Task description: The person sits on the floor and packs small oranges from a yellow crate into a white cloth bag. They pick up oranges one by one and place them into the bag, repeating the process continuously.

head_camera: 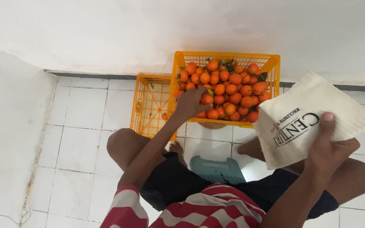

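An orange plastic crate [271,63] stands on the tiled floor against the wall, heaped with small oranges [233,90], some with green leaves. My left hand [189,103] reaches into the near left part of the heap, fingers curled around an orange [207,99]. My right hand [330,147] holds up a cream cloth bag [313,114] with dark printing, to the right of the crate, thumb pressed on its front.
A second orange crate [151,105], nearly empty with one orange inside, lies left of the full one. I sit on a low teal stool [216,169], knees apart. White walls close in at the back and on the left.
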